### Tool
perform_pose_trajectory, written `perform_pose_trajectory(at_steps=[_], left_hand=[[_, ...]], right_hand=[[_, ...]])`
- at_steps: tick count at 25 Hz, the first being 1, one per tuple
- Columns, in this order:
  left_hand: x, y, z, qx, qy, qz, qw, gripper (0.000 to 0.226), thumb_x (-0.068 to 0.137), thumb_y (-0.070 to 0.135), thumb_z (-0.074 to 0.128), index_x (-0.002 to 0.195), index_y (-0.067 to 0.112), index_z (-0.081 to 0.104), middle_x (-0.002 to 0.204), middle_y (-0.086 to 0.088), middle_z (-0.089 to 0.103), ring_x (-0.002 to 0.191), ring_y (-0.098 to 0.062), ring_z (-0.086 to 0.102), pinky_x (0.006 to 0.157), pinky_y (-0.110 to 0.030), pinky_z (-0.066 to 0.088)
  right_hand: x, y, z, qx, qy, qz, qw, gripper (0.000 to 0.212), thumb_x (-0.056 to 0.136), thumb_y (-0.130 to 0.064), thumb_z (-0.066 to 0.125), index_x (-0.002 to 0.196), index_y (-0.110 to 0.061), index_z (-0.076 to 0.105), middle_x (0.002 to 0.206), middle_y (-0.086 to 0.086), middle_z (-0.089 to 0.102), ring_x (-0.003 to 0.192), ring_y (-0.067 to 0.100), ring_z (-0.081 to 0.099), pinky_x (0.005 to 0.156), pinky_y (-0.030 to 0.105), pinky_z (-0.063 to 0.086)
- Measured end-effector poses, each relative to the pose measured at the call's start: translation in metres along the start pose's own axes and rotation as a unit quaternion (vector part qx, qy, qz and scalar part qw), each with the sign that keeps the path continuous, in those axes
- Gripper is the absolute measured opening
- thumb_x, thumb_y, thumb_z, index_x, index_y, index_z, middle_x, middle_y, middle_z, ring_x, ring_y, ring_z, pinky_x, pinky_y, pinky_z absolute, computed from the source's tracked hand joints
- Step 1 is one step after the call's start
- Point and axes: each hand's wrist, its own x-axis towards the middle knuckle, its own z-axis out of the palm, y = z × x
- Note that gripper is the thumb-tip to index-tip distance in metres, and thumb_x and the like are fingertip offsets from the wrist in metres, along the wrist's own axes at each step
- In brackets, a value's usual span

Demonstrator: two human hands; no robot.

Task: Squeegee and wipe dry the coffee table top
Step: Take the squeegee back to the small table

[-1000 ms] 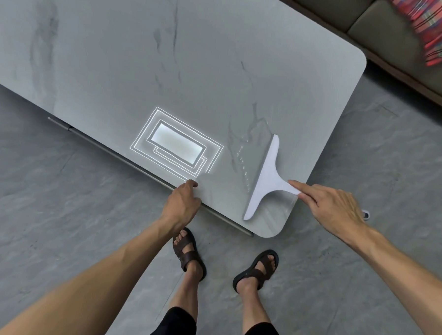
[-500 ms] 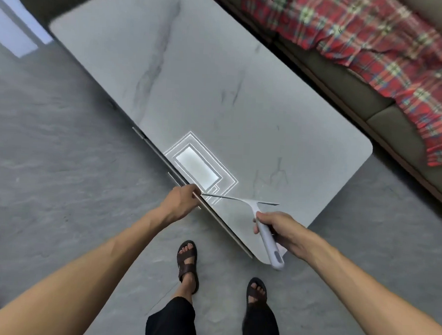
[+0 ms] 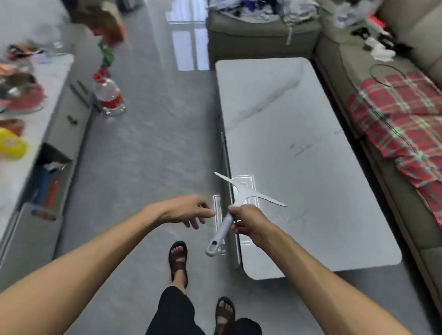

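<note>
— Grip status?
— The right hand [image 3: 248,221] clamps the squeegee [image 3: 240,191] by its handle. The left hand [image 3: 187,210], just beside it, hangs loose-fingered and empty, off the table edge it held a second ago.
— Blade?
— Lifted clear. It rides just beyond the grip, above the near edge of the coffee table top [image 3: 305,146]. Squeegee stroke judged over; wiping dry outstanding.

Right grip [image 3: 248,221] holds the white squeegee [image 3: 241,191] over the near edge of the marble surface [image 3: 292,145] — left grip [image 3: 187,209] just beside it, slack.
</note>
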Motion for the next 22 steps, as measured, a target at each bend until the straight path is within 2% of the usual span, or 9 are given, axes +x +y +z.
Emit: perform_pose_trajectory(at_steps=[3,6,10,13,17,22], left_hand=[[-0.077,-0.022,0.041,-0.09,0.042,-0.022,0.995,0.027,0.092,0.026,0.059,0.106,0.005,0.064,0.088,-0.007,0.069,0.066,-0.015,0.066,0.063,-0.024,0.052],[-0.142,-0.058,0.083,-0.134,0.107,-0.059,0.983,0.017,0.082,0.017,0.066,0.095,0.007,0.07,0.076,-0.004,0.069,0.065,-0.015,0.064,0.065,-0.025,0.053],[-0.224,-0.117,0.155,-0.162,0.153,-0.104,0.969,0.023,0.076,0.029,0.072,0.085,0.008,0.07,0.069,-0.002,0.064,0.062,-0.013,0.058,0.065,-0.028,0.049],[-0.288,-0.161,0.225,-0.182,0.201,-0.137,0.953,0.023,0.076,0.031,0.074,0.085,0.01,0.071,0.071,-0.002,0.064,0.063,-0.013,0.056,0.064,-0.027,0.045],[-0.382,-0.219,0.337,-0.233,0.252,-0.161,0.925,0.03,0.074,0.03,0.074,0.085,0.003,0.068,0.07,-0.007,0.064,0.062,-0.016,0.054,0.064,-0.031,0.044],[-0.496,-0.275,0.461,-0.275,0.268,-0.194,0.903,0.024,0.072,0.028,0.076,0.081,0.006,0.069,0.068,-0.009,0.067,0.06,-0.012,0.056,0.06,-0.024,0.042]], right_hand=[[-0.042,0.02,0.04,-0.037,-0.059,0.002,0.998,0.016,0.096,-0.009,0.051,0.08,-0.006,0.05,0.061,0.009,0.047,0.041,0.017,0.047,0.036,0.02,0.042],[-0.075,0.051,0.085,-0.079,-0.1,-0.012,0.992,0.016,0.094,-0.006,0.052,0.078,-0.003,0.052,0.063,0.01,0.047,0.042,0.017,0.049,0.042,0.021,0.046],[-0.127,0.114,0.143,-0.121,-0.155,-0.016,0.98,0.014,0.091,-0.002,0.053,0.078,0.0,0.054,0.061,0.01,0.049,0.046,0.02,0.053,0.045,0.023,0.051],[-0.177,0.177,0.183,-0.166,-0.195,-0.022,0.966,0.007,0.089,-0.001,0.053,0.084,0.004,0.055,0.063,0.013,0.051,0.048,0.021,0.056,0.045,0.023,0.051],[-0.256,0.281,0.231,-0.202,-0.248,-0.018,0.947,0.007,0.091,0.0,0.053,0.09,0.007,0.054,0.063,0.015,0.052,0.042,0.018,0.058,0.046,0.023,0.054],[-0.352,0.406,0.284,-0.23,-0.286,0.031,0.93,0.009,0.095,-0.002,0.051,0.09,0.005,0.051,0.065,0.015,0.052,0.034,0.014,0.057,0.042,0.022,0.053]])
